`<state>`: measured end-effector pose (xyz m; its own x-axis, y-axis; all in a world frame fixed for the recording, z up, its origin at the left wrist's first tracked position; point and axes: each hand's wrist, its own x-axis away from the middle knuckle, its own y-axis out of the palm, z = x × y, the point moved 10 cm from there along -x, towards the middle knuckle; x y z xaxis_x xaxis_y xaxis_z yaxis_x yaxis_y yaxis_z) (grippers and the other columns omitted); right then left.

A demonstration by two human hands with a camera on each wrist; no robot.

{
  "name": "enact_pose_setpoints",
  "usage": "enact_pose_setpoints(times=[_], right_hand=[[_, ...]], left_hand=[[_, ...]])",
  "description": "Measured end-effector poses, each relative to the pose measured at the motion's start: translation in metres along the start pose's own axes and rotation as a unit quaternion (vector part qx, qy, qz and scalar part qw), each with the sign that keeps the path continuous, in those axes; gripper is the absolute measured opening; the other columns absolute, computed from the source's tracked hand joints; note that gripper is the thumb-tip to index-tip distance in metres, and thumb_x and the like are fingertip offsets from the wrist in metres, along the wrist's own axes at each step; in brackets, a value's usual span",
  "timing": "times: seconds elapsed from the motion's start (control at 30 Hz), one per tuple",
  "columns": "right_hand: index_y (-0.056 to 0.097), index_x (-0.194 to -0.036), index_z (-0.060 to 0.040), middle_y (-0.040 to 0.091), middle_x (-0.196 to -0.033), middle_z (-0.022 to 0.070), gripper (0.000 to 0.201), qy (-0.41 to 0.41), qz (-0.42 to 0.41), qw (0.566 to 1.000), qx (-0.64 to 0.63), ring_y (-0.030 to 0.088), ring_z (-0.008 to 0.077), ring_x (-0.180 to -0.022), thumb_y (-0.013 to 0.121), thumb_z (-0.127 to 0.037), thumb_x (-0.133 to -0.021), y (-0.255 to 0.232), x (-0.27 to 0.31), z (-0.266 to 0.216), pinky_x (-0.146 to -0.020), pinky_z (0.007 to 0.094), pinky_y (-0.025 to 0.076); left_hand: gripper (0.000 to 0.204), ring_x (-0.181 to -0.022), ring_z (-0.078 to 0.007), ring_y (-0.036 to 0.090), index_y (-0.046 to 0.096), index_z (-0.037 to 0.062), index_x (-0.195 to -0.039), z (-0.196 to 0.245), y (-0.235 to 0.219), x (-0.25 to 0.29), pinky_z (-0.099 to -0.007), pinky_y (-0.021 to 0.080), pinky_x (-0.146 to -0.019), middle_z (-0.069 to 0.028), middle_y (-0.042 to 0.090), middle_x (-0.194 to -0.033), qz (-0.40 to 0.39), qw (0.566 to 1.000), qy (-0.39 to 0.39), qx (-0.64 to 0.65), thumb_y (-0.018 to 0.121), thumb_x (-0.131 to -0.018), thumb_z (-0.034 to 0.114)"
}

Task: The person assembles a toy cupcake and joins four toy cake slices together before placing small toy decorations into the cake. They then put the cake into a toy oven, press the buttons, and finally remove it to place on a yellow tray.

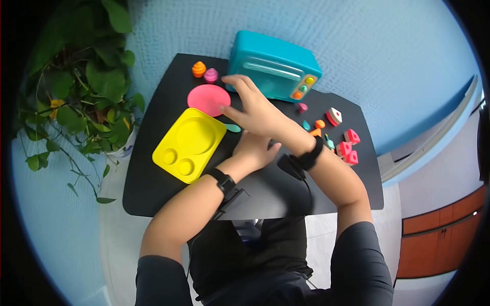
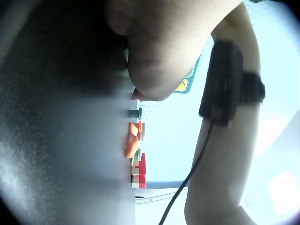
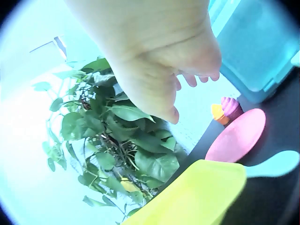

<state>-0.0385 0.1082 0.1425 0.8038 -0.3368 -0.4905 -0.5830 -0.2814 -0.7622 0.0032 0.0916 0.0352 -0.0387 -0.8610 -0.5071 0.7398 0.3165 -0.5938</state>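
Note:
My right hand reaches leftward with fingers and thumb spread, over the pink plate and in front of the teal toy oven. Nothing shows in its grasp. In the right wrist view the plate lies below the spread fingers. My left hand is low over the table, beneath the right forearm, its thumb stretched out to the right. The right hand and forearm hide most of its fingers. A teal spoon lies beside the left hand, next to the yellow tray.
An orange toy cupcake and a pink one stand at the back left. Toy cake slices, an orange toy piece and several small pieces lie on the right. A leafy plant stands beside the black table.

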Motion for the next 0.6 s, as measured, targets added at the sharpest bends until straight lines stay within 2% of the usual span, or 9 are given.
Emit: enact_pose_setpoints(times=[0.03, 0.1, 0.17, 0.23, 0.3, 0.37, 0.43, 0.53, 0.6], right_hand=[[0.053, -0.148, 0.0, 0.055, -0.148, 0.0253, 0.065, 0.013, -0.001, 0.999, 0.037, 0.057, 0.0447, -0.137, 0.082, -0.016, -0.092, -0.015, 0.024, -0.003, -0.117, 0.0485, 0.049], [0.056, -0.146, 0.0001, 0.057, -0.146, 0.0247, 0.064, 0.088, -0.009, 0.995, 0.05, 0.058, 0.0448, -0.136, 0.083, -0.018, -0.091, -0.047, 0.067, 0.012, -0.116, 0.0489, 0.049], [0.058, -0.143, 0.001, 0.059, -0.143, 0.0247, 0.061, 0.096, -0.001, 0.99, 0.105, 0.059, 0.0448, -0.136, 0.083, -0.019, -0.092, -0.082, 0.105, 0.043, -0.115, 0.0481, 0.05], [0.058, -0.146, 0.0018, 0.06, -0.148, 0.0237, 0.06, 0.24, 0.005, 0.963, 0.119, 0.059, 0.0402, -0.139, 0.081, -0.023, -0.097, -0.127, 0.138, 0.063, -0.115, 0.0465, 0.05], [0.059, -0.148, -0.0003, 0.063, -0.148, 0.0194, 0.058, 0.319, 0.027, 0.937, 0.141, 0.06, 0.0326, -0.142, 0.078, -0.03, -0.102, -0.164, 0.176, 0.097, -0.116, 0.0436, 0.049], [0.06, -0.148, -0.0008, 0.064, -0.149, 0.0186, 0.057, 0.375, 0.054, 0.917, 0.126, 0.058, 0.034, -0.145, 0.077, -0.032, -0.103, -0.196, 0.21, 0.119, -0.119, 0.0452, 0.048], [0.061, -0.145, 0.0017, 0.064, -0.149, 0.0233, 0.058, 0.4, 0.049, 0.903, 0.152, 0.059, 0.0377, -0.143, 0.077, -0.033, -0.101, -0.216, 0.239, 0.131, -0.118, 0.046, 0.048], [0.057, -0.151, 0.0009, 0.062, -0.152, 0.0245, 0.064, 0.448, 0.013, 0.879, 0.164, 0.059, 0.0375, -0.143, 0.074, -0.038, -0.103, -0.222, 0.282, 0.154, -0.118, 0.0458, 0.048], [0.05, -0.157, 0.0, 0.058, -0.157, 0.0257, 0.071, 0.511, -0.037, 0.84, 0.177, 0.057, 0.0381, -0.145, 0.07, -0.045, -0.105, -0.214, 0.31, 0.164, -0.119, 0.0461, 0.048]], left_hand=[[0.032, -0.12, -0.0403, 0.067, 0.073, 0.0039, -0.117, -0.002, -0.003, 0.001, -0.053, 0.05, -0.103, -0.0171, 0.074, -0.122, 0.035, 0.999, -0.026, -0.016, 0.077, -0.094, 0.025], [0.029, -0.116, -0.0377, 0.068, 0.073, 0.0062, -0.116, -0.008, 0.005, 0.0, -0.0536, 0.048, -0.102, -0.0133, 0.074, -0.119, -0.069, 0.995, -0.062, 0.018, 0.078, -0.093, 0.024], [0.021, -0.113, -0.0319, 0.068, 0.073, 0.0088, -0.11, 0.004, -0.003, 0.003, -0.0465, 0.048, -0.097, -0.0095, 0.072, -0.113, -0.01, 0.999, -0.001, 0.035, 0.078, -0.093, 0.019], [0.02, -0.112, -0.0311, 0.068, 0.073, 0.0111, -0.111, 0.006, -0.002, 0.003, -0.046, 0.048, -0.098, -0.0078, 0.072, -0.114, -0.01, 0.999, -0.001, 0.031, 0.077, -0.094, 0.021], [0.019, -0.112, -0.0299, 0.068, 0.073, 0.0113, -0.111, 0.005, -0.002, 0.002, -0.0451, 0.048, -0.098, -0.0067, 0.072, -0.114, -0.018, 0.999, -0.002, 0.031, 0.077, -0.096, 0.022], [0.019, -0.111, -0.0286, 0.068, 0.073, 0.011, -0.111, 0.005, -0.001, 0.002, -0.0441, 0.048, -0.098, -0.0063, 0.072, -0.113, -0.021, 0.999, -0.002, 0.034, 0.077, -0.096, 0.021], [0.019, -0.11, -0.0281, 0.069, 0.073, 0.0106, -0.111, 0.006, -0.001, 0.002, -0.0437, 0.048, -0.097, -0.0062, 0.072, -0.113, -0.02, 0.999, 0.003, 0.033, 0.077, -0.096, 0.021], [0.019, -0.108, -0.0277, 0.069, 0.073, 0.0099, -0.111, 0.006, -0.001, 0.002, -0.0432, 0.05, -0.096, -0.0063, 0.072, -0.112, -0.018, 0.999, 0.005, 0.033, 0.078, -0.096, 0.02], [0.019, -0.106, -0.0278, 0.07, 0.073, 0.0087, -0.111, 0.006, -0.001, 0.002, -0.0431, 0.051, -0.095, -0.0069, 0.072, -0.111, -0.015, 0.999, 0.007, 0.035, 0.078, -0.096, 0.019]])
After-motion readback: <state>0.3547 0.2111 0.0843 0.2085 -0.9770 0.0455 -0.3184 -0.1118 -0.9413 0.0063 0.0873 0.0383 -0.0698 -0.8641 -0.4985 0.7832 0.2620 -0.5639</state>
